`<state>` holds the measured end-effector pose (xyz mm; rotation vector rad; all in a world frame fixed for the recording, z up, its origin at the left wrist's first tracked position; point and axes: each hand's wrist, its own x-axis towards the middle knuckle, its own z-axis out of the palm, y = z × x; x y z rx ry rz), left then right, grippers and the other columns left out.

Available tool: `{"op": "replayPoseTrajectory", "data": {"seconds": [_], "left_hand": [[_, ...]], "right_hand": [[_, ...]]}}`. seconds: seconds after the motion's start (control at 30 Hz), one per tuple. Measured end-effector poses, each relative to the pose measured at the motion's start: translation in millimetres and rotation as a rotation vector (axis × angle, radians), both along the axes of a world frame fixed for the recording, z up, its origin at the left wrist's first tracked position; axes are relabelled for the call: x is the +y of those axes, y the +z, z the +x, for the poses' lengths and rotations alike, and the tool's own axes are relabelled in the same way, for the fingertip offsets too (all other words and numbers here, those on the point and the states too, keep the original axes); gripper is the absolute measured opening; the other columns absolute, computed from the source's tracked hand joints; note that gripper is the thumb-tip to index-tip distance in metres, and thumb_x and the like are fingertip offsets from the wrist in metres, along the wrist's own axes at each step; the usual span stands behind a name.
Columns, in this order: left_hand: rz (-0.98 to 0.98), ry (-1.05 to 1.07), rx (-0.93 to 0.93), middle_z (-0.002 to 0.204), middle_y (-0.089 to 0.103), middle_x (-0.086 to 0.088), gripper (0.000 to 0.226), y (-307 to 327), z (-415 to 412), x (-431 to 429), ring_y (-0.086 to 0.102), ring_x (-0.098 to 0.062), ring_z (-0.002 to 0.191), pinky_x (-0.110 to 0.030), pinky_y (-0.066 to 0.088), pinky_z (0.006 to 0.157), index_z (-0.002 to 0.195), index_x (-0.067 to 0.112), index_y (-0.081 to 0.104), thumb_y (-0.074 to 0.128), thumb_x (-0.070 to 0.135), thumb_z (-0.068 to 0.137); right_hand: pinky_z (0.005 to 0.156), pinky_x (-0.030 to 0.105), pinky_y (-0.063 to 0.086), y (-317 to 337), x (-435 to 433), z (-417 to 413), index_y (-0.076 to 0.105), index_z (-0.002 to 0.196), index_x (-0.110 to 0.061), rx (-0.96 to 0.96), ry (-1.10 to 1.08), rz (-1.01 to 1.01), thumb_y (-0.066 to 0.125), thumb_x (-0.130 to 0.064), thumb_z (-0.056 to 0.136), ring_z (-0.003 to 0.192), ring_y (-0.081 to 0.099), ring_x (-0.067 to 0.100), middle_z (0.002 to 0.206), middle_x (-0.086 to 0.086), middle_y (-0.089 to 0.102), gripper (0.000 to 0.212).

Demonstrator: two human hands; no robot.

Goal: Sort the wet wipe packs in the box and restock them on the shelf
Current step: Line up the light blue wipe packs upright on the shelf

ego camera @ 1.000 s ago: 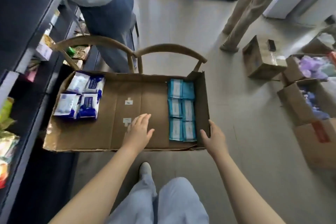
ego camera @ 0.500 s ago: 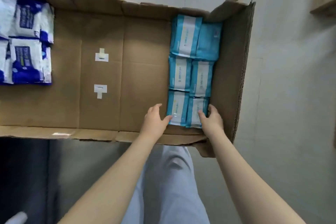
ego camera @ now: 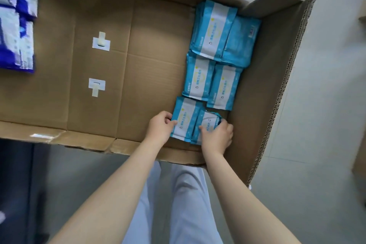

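My left hand (ego camera: 160, 128) pinches the left edge of the nearest left blue pack (ego camera: 185, 119); my right hand (ego camera: 217, 137) curls over the neighbour pack (ego camera: 209, 122) touching it. Both lie in the near right corner of the box (ego camera: 267, 95), long axes running away from me

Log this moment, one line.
left hand: grips near light-blue wipe pack | right hand: grips neighbouring pack | both in cardboard box

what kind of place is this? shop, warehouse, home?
Likely a shop or stockroom, mid-restock; can't tell which. Cues: a big open cardboard box holding rows of identical light-blue wet wipe packs, a batch of dark-blue-and-white packs at its left end, and a smooth grey floor.
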<state>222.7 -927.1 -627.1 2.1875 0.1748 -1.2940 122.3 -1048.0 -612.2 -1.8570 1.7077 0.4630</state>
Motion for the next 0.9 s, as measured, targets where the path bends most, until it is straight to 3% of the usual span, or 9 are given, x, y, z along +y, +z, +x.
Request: {"op": "replayPoseTrajectory", "data": {"seconds": [0.13,0.3,0.37,0.43,0.5,0.57,0.63,0.77,0.9], "left_hand": [[-0.049,0.110,0.064,0.095,0.065,-0.002,0.022,7,3,16,0.060,-0.015,0.085,-0.024,0.047,0.073,0.114,0.007,0.065,0.064,0.015,0.094],[-0.131,0.318,0.087,0.107,0.069,-0.003,0.016,36,7,38,0.065,-0.010,0.087,-0.017,0.049,0.064,0.109,0.014,0.065,0.063,0.019,0.094],[-0.171,0.393,0.094,0.109,0.068,-0.003,0.002,64,11,48,0.067,-0.012,0.090,-0.027,0.056,0.069,0.098,0.024,0.060,0.058,0.023,0.097],[-0.229,0.483,0.143,0.108,0.067,-0.003,0.006,104,17,57,0.068,-0.018,0.093,-0.039,0.059,0.073,0.096,0.027,0.054,0.051,0.024,0.100],[-0.304,0.563,0.157,0.106,0.068,-0.002,0.007,151,21,67,0.070,-0.018,0.089,-0.037,0.059,0.063,0.098,0.026,0.053,0.048,0.024,0.102],[-0.382,0.608,0.111,0.107,0.069,-0.002,0.006,197,26,77,0.070,-0.017,0.088,-0.034,0.058,0.057,0.102,0.024,0.054,0.048,0.024,0.103],[-0.466,0.664,0.054,0.108,0.068,-0.002,0.006,242,29,87,0.070,-0.018,0.093,-0.035,0.059,0.058,0.105,0.024,0.055,0.052,0.026,0.102],[-0.647,0.772,-0.033,0.117,0.067,-0.007,0.023,317,22,98,0.068,-0.023,0.099,-0.036,0.058,0.067,0.115,0.021,0.054,0.064,0.021,0.094],[-0.823,0.935,-0.060,0.115,0.067,-0.010,0.025,370,-1,94,0.069,-0.021,0.088,-0.030,0.058,0.061,0.116,0.017,0.056,0.063,0.010,0.093]], "right_hand": [[0.099,0.040,0.040,2,4,-9,0.048,0.122,-0.014,-0.129,-0.050,0.088,0.075,-0.024,0.084,0.116,0.051,0.029,0.125,0.010,0.054,0.048],[0.085,0.033,0.055,35,3,-17,0.054,0.113,-0.022,-0.438,-0.272,0.215,0.070,-0.015,0.089,0.092,0.067,0.015,0.108,-0.001,0.068,0.029],[0.080,0.033,0.059,64,4,-17,0.057,0.107,-0.026,-0.569,-0.385,0.280,0.069,-0.013,0.089,0.092,0.071,0.016,0.106,0.000,0.071,0.025],[0.074,0.035,0.061,105,5,-14,0.059,0.113,-0.021,-0.686,-0.489,0.387,0.070,-0.009,0.089,0.091,0.073,0.020,0.107,0.004,0.072,0.029],[0.067,0.033,0.060,152,7,-9,0.059,0.120,-0.013,-0.757,-0.477,0.481,0.069,-0.004,0.088,0.085,0.074,0.020,0.108,0.008,0.072,0.035],[0.076,0.037,0.060,200,11,-2,0.060,0.121,-0.007,-0.838,-0.419,0.530,0.068,0.001,0.087,0.089,0.072,0.023,0.111,0.013,0.071,0.035],[0.088,0.042,0.056,247,15,4,0.062,0.117,-0.006,-0.939,-0.382,0.556,0.067,0.002,0.087,0.096,0.070,0.027,0.112,0.014,0.071,0.032],[0.093,0.045,0.052,317,21,6,0.063,0.117,-0.008,-1.124,-0.314,0.599,0.066,0.003,0.084,0.100,0.067,0.030,0.115,0.017,0.070,0.034],[0.080,0.037,0.058,356,24,12,0.059,0.123,-0.006,-1.200,-0.305,0.615,0.071,-0.003,0.083,0.096,0.070,0.026,0.117,0.017,0.070,0.042]]}}
